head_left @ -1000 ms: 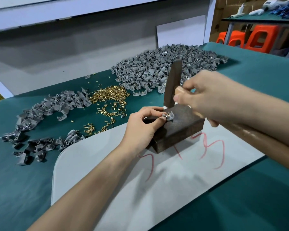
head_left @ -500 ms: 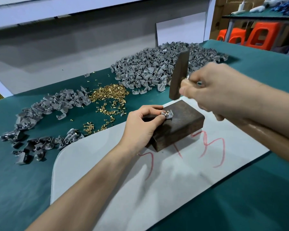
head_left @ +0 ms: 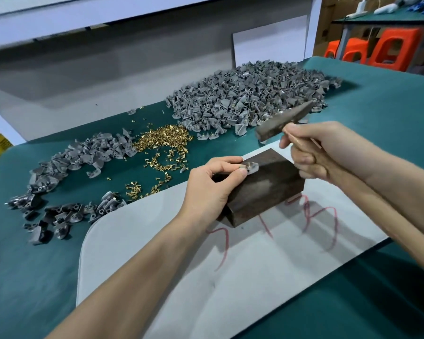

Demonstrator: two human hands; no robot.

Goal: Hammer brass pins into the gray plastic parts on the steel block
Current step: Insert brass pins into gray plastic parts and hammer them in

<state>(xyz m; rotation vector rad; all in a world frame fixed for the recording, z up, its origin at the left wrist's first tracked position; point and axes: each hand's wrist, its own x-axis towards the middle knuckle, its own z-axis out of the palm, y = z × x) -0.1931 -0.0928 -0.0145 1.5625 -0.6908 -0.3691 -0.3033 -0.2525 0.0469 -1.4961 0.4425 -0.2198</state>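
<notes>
A white board (head_left: 206,277) marked in red lay nearest, on the green bench (head_left: 389,113). On it sat the steel block (head_left: 267,192). The left hand (head_left: 211,189) rested against the block's near-left corner, its fingers (head_left: 240,173) pinched on one gray plastic part (head_left: 252,167) set on the block's top edge. A glint of brass showed on the part just past those fingers, probably a pin standing in it. Whether it was seated could not be told.

To the right of them, the right hand (head_left: 313,152) had its fingers (head_left: 304,165) curled tight round a wooden handle. The hammer (head_left: 283,123) hung raised and tilted, blurred, beyond the block and apart from the part.

Left of and beyond the pinching fingers lay loose brass pins (head_left: 164,138), and farther left a smaller heap (head_left: 83,157) of gray parts. Well beyond the hammer lay a large heap (head_left: 250,99).

The work looked to be mid-cycle, with one part held ready, a strike due, and plenty of pins and parts left. Which heap held finished pieces could not be told.
</notes>
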